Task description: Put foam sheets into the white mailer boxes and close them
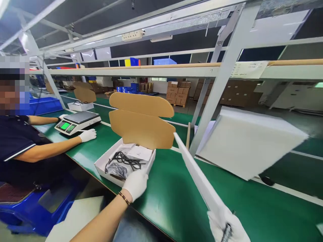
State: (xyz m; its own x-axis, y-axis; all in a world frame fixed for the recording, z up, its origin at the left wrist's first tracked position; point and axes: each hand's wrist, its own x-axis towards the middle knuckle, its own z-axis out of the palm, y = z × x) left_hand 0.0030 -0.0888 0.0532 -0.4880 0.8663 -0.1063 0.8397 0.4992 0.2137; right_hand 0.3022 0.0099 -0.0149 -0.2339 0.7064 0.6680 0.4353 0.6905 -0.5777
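An open white cardboard box (99,165) with a raised brown lid (141,126) rests on the green bench. Inside it lie a black cable (128,160), a dark item in a clear bag (117,170) and white paper (142,153). My left hand (136,184), in a white glove, is closed over the box's near right corner. To the right, my gloved right hand (224,225) grips a thin white foam sheet (199,178), tilted and seen nearly edge-on above the bench. A dark ribbed object (227,232) shows at this hand; its kind is unclear.
A stack of white foam sheets (252,144) leans beyond the metal post (214,84) on the right. At left, a co-worker's gloved hands (87,135) are beside a digital scale (78,119). Another open box (80,106) stands farther back. A shelf (151,72) crosses overhead.
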